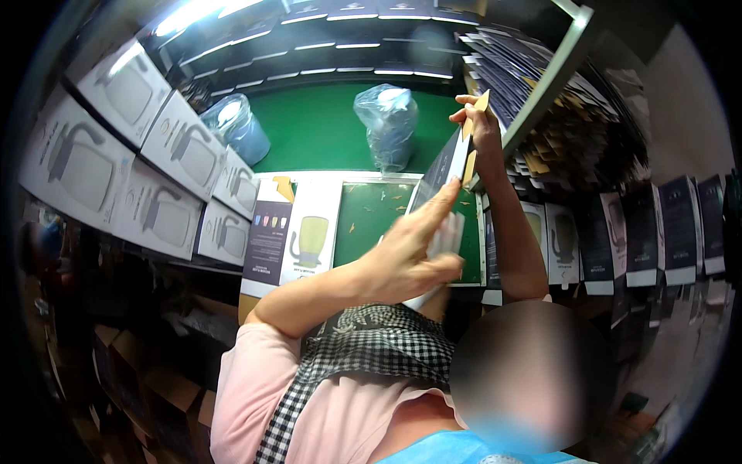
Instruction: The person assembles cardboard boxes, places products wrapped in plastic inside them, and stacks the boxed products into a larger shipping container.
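A dark carton with white sides (444, 168) stands tilted over the green work surface, its tan end flaps folded outward. My right hand (481, 127) grips the carton's far end at the flaps, fingers curled around it. My left hand (421, 247) is at the carton's near edge, index finger stretched out to a flap and thumb apart; its lower part is blurred by motion. Left of it, a flat carton (313, 224) with a jug picture lies on the bench. Beyond are two objects wrapped in clear plastic, one in the middle (389, 127) and one at left (236, 127).
Printed white cartons (166, 209) are stacked at the left. Flattened cartons (510, 69) pile up at the far right beside a metal post (545, 97). More cartons (607, 240) stand in a row at the right. Rows of boxes (340, 42) line the back.
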The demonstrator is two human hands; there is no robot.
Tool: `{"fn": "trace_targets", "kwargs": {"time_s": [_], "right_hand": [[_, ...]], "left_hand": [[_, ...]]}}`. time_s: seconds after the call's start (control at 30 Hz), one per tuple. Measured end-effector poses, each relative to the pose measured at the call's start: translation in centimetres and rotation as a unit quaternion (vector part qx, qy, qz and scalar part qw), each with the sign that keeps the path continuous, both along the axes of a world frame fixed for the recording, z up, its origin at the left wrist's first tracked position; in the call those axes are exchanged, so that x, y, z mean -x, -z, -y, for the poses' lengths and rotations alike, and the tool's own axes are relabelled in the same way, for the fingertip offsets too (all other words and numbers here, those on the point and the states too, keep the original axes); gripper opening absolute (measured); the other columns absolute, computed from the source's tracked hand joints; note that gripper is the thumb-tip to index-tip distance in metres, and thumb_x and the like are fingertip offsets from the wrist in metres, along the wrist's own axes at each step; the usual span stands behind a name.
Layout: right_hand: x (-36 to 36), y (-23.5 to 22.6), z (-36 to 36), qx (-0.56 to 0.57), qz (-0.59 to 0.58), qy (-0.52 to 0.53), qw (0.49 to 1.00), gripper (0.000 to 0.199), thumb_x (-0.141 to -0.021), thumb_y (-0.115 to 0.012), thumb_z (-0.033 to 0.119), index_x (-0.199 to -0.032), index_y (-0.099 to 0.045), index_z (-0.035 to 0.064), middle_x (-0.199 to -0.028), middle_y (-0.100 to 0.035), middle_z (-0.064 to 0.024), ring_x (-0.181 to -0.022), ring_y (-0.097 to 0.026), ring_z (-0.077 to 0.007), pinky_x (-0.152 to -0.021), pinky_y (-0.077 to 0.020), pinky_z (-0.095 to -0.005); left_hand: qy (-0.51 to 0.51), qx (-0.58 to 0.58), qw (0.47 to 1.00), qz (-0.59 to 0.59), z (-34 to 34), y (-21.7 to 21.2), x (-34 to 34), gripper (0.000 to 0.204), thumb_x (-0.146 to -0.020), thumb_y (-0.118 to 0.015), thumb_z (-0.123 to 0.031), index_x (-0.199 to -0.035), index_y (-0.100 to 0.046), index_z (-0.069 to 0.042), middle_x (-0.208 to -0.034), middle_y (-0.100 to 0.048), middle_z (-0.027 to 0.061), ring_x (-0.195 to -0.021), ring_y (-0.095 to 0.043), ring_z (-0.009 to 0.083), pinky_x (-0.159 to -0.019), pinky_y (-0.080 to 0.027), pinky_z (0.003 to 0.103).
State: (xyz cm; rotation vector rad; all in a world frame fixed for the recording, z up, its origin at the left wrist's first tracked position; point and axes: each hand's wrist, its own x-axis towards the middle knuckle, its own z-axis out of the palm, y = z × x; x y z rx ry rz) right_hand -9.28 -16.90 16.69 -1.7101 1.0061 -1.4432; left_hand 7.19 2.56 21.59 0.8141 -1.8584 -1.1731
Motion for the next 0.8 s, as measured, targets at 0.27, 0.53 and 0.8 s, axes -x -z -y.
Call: {"fn": "trace_targets", "kwargs": {"time_s": [0.27,0.53,0.8], "right_hand": [[6.3,-4.9,-5.3,-0.017,0.034,-0.056,0.998,0.054,-0.091,-0.043,0.021,-0.14,-0.047,-0.0019,-0.118,-0.063,-0.0159,-0.111,-0.058,-0.0219,-0.098,-0.0445,-0.0347],[1.3,-4.8,-8.7,-0.012,-0.489,-0.027,0.872,0.11,-0.082,-0.066,0.061,-0.154,-0.01,-0.001,-0.145,-0.04,-0.0247,-0.123,-0.048,-0.0358,-0.109,-0.0322,-0.0454],[-3.6,12.8,-5.2,0.172,-0.29,-0.058,0.94,0.114,-0.068,-0.067,0.076,-0.146,-0.034,-0.0009,-0.14,-0.044,-0.0219,-0.132,-0.039,-0.0403,-0.111,-0.0203,-0.0571]], "left_hand": [[-0.295,0.028,0.949,-0.103,2.1,2.2,-5.3,0.05,-0.098,-0.059,-0.031,-0.127,-0.054,0.009,-0.103,-0.066,0.0079,-0.076,-0.057,0.0107,-0.069,-0.046,0.025],[-0.348,-0.125,0.928,0.05,4.4,2.7,-3.6,0.054,-0.1,-0.048,-0.052,-0.104,-0.058,0.002,-0.083,-0.059,0.0137,-0.069,-0.055,0.0205,-0.06,-0.045,0.039],[-0.415,0.044,0.904,-0.095,8.0,12.3,-4.9,0.05,-0.105,-0.039,-0.04,-0.128,-0.051,0.004,-0.12,-0.062,0.0218,-0.109,-0.059,0.0286,-0.093,-0.045,0.039]]}}
